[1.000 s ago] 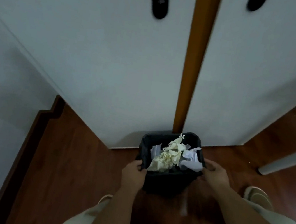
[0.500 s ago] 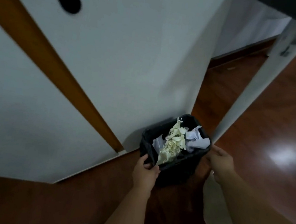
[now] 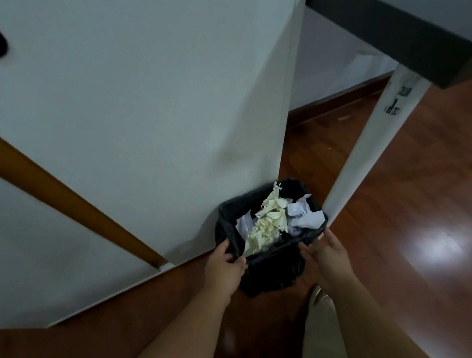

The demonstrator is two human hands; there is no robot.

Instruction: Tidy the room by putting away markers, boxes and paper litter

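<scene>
With the left hand [image 3: 224,270] gripping the rim of the bin [image 3: 272,261] on the floor beside the table leg [image 3: 368,142] and the right hand [image 3: 328,258] open alongside, a one-sided lift could spill the heaped paper litter [image 3: 271,222].

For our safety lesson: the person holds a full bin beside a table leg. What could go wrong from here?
1. The yellowish crumpled paper stands above the bin rim; tilting may spill it.
2. Only the left hand grips the rim; the right hand merely touches, so the bin may slip.
3. The white table leg stands close; the bin may knock it.
</scene>
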